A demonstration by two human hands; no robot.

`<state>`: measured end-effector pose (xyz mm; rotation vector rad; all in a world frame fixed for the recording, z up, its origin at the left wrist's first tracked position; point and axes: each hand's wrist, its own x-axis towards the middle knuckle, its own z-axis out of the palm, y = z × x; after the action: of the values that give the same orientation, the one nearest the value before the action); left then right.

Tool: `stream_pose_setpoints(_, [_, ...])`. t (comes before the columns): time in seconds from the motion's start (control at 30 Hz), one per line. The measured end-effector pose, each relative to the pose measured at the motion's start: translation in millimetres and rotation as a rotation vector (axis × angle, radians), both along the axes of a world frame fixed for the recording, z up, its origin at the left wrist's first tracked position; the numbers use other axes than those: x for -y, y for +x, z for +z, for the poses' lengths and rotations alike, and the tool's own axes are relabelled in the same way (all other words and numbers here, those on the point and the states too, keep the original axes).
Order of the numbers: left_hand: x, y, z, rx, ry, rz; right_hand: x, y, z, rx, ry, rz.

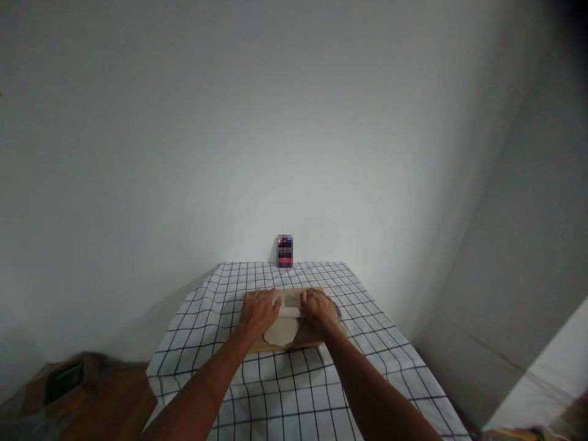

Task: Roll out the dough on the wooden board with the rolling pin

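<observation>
A flat, pale round of dough (280, 332) lies on a wooden board (307, 338) in the middle of the table. Across the dough's far part rests a light-coloured rolling pin (291, 312), its middle showing between my hands. My left hand (260, 311) lies over the pin's left part, with the fingers curving forward and the thumb towards the middle. Closed round the right part is my right hand (319, 308), its fingers bent. Both ends of the pin are mostly hidden beneath the hands.
A white cloth with dark checks (294, 392) covers the table. At its far edge, a small upright blurred-out device (285, 252) leans by the white wall (285, 153). A cardboard box (64, 380) sits low on the left; colourful fabric (528, 433) shows at bottom right.
</observation>
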<state>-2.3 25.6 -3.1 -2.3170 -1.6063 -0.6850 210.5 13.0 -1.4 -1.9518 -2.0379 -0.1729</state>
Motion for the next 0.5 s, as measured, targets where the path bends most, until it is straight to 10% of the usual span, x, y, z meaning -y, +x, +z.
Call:
stream_pose_setpoints(0.3, [5.1, -1.0, -0.6, 0.014, 0.075, -0.028, -7.7, -3.8, 0.1, -0.063, 0.025, 0.148])
stream_pose_setpoints(0.5, [44.9, 8.1, -48.1, 0.055, 0.114, -0.132, -12.0, -1.1, 2.4, -0.174, -0.091, -0.029])
